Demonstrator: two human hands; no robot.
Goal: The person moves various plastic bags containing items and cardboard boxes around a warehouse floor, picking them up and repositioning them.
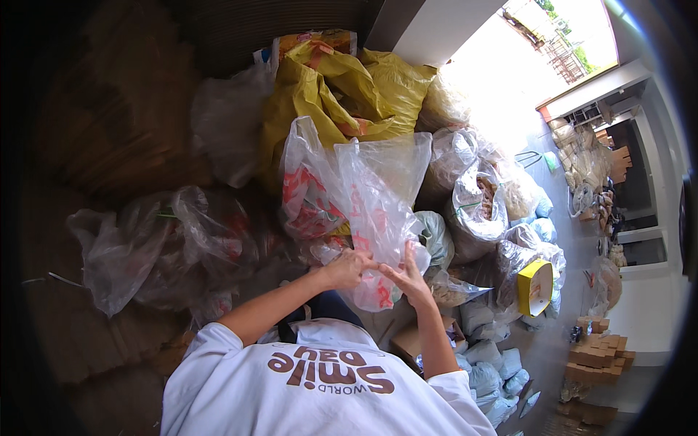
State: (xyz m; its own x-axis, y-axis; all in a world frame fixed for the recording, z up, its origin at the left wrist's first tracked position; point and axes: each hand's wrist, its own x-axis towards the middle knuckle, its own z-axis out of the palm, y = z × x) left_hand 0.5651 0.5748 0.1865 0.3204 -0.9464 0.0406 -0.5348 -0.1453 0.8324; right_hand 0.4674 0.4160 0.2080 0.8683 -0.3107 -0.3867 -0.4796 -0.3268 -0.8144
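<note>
A clear plastic bag (379, 211) with red print hangs in front of me, its upper part spread wide. My left hand (347, 269) is closed on its near part, fingers bunched together. Close beside it, my right hand (411, 279) pinches the same bag, one finger reaching toward the left hand. Behind the bag stands a large yellow sack (313, 94), its top crumpled. Another clear bag with red print (309, 192) lies against the sack, just left of the held one.
Crumpled clear bags (163, 247) lie at the left. Filled clear sacks (478, 203) crowd the right, with a yellow-rimmed round container (536, 288) on them. A cardboard box (418, 341) and pale blue bags (487, 374) sit near my right arm. Flattened cardboard (596, 356) lies farther right.
</note>
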